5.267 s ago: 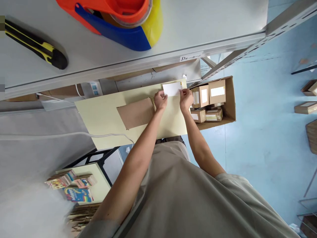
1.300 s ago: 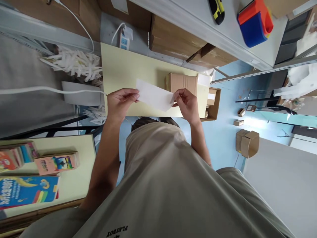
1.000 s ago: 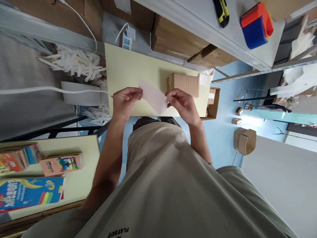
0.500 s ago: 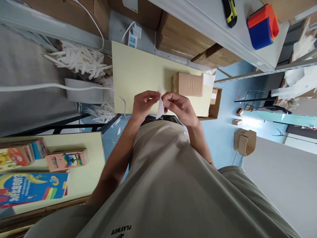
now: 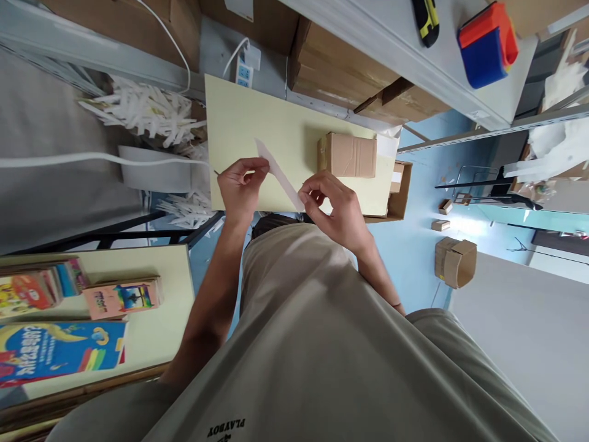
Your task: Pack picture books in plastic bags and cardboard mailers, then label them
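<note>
A thin, pale paper strip (image 5: 281,178) stretches diagonally between my hands, above the near part of the cream table (image 5: 257,116). My left hand (image 5: 242,190) pinches it partway along, and its free end sticks up past those fingers. The lower right end lies in the closed fingertips of my right hand (image 5: 335,205). Just beyond the right hand, a small closed cardboard box (image 5: 348,155) rests on the table.
On the shelf lie a black-and-yellow utility knife (image 5: 427,24) and a red-and-blue tape dispenser (image 5: 488,46). Paper strips (image 5: 151,110) are heaped at left near a grey bin (image 5: 154,167). Books (image 5: 122,298) cover part of a side table. An open carton (image 5: 400,190) stands at the table's right.
My left hand has moved left, away from the right hand. The strip, narrow and nearly upright before, now slants and shows more of its length between them.
</note>
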{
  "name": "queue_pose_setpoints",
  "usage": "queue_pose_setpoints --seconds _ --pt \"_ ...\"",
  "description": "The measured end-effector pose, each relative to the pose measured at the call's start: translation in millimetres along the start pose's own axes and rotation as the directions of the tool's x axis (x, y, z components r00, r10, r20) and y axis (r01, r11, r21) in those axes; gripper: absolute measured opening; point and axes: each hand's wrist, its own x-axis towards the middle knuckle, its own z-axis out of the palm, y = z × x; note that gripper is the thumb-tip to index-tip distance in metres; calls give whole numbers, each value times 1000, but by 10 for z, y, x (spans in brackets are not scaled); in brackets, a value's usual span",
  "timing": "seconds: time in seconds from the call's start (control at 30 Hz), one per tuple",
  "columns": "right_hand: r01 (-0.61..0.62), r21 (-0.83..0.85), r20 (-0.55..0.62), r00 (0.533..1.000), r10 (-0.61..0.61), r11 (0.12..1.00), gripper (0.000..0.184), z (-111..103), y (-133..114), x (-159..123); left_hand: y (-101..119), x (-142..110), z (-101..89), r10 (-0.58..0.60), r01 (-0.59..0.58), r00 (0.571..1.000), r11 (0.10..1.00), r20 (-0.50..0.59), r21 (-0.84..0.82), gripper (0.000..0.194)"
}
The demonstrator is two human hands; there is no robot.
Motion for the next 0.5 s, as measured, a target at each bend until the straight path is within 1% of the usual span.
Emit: queue_pose_setpoints --seconds 0.1,0.17,0.2,0.23,0.3,0.37,0.43,0.5 --pt "-2 -17 10 1000 2 1000 23 36 -2 -2 154 -122 66 86 -88 994 996 65 29 29" --pt "-11 -26 6 1000 11 1000 23 47 14 5 356 -250 74 140 -142 986 990 92 13 34" --pt "-13 -30 1 1000 13 999 24 49 24 9 475 -322 67 149 -149 984 989 97 -6 36" --pt "-14 -33 -4 1000 14 999 25 51 33 12 599 -396 55 139 -136 984 990 108 -30 37" --pt "-20 -38 -9 1000 19 999 26 55 48 16 827 -531 26 84 -73 984 994 159 -76 41" --pt "-28 -38 -11 1000 27 999 26 64 54 17 988 -623 5 35 -13 976 995 213 -102 44" --pt "-31 -35 -14 999 30 999 25 73 53 18 1063 -661 1 -1 30 970 993 245 -115 44" --pt "-22 -29 -20 1000 21 999 23 77 48 21 1063 -657 9 -27 61 967 990 253 -127 44"
